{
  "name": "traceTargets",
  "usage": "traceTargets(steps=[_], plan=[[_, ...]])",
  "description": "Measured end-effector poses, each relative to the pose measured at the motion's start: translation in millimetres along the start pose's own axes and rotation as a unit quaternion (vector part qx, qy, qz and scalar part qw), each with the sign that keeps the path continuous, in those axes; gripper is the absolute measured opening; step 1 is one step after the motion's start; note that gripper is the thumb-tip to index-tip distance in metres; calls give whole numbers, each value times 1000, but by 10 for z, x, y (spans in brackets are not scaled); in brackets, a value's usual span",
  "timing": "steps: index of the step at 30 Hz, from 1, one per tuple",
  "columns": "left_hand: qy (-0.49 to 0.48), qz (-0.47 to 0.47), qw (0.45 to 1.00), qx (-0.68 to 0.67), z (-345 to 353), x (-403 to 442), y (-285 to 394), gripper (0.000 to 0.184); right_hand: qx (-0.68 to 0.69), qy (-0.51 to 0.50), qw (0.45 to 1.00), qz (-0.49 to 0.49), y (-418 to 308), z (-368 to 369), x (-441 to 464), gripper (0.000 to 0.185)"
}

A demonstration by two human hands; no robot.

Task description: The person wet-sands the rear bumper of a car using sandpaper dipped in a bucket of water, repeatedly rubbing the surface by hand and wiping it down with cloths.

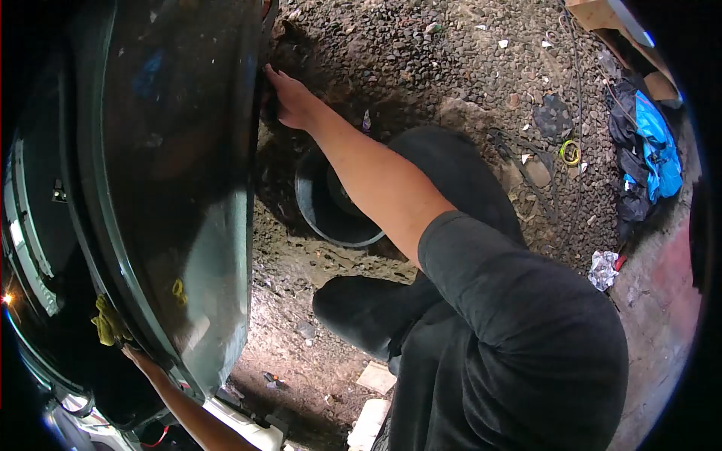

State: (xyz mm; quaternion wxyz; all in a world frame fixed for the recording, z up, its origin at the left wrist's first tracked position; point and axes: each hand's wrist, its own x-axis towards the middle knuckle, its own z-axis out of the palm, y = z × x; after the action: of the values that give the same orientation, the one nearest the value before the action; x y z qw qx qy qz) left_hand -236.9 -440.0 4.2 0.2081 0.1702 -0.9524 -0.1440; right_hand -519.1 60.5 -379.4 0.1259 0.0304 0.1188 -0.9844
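Note:
A dark, glossy car body panel (173, 150) fills the left side, with reflections on its surface. My right hand (292, 101) is at the panel's near edge, one finger stretched out along it and the others partly hidden by shadow and the edge. Over the panel's far edge reaches my left hand (137, 358), closed on a yellow cloth (110, 322) that bunches above the fingers. Its fingertips are mostly hidden. Below my right forearm, a dark round bucket (307, 197) stands on the ground by my knees; the arm covers part of its opening.
Gravel and dirt (421, 45) cover the ground. To the right lie a blue plastic bag (657, 143), a yellow-green coil (571, 152), dark cords (538, 188) and crumpled foil (603, 269). A cardboard box (602, 15) sits at the top right, and a flat tile-like piece (376, 377) near the bottom.

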Motion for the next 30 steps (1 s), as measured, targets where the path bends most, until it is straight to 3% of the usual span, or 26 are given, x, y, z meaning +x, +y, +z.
traceTargets(steps=[2,8,11,14,17,22,26,30], plan=[[1,0,1000,2,17,-19,7,67,44,5,998,47,-20,16,-32,27],[8,5,1000,-2,32,-31,56,67,25,54,996,66,13,160,-199,36],[8,10,1000,-1,34,-24,67,66,3,63,993,96,58,172,-305,28],[9,11,1000,-2,85,-56,75,66,64,8,988,140,329,66,-428,29],[10,17,1000,3,98,-89,117,66,-17,30,988,149,402,167,-685,29],[24,40,999,7,96,-158,245,66,-181,77,975,99,220,-19,-631,32],[-2,54,999,6,55,-121,70,68,-345,270,899,-17,1,-2,-510,41],[6,53,998,15,85,-112,153,69,-537,177,806,-174,6,-98,-457,50]])
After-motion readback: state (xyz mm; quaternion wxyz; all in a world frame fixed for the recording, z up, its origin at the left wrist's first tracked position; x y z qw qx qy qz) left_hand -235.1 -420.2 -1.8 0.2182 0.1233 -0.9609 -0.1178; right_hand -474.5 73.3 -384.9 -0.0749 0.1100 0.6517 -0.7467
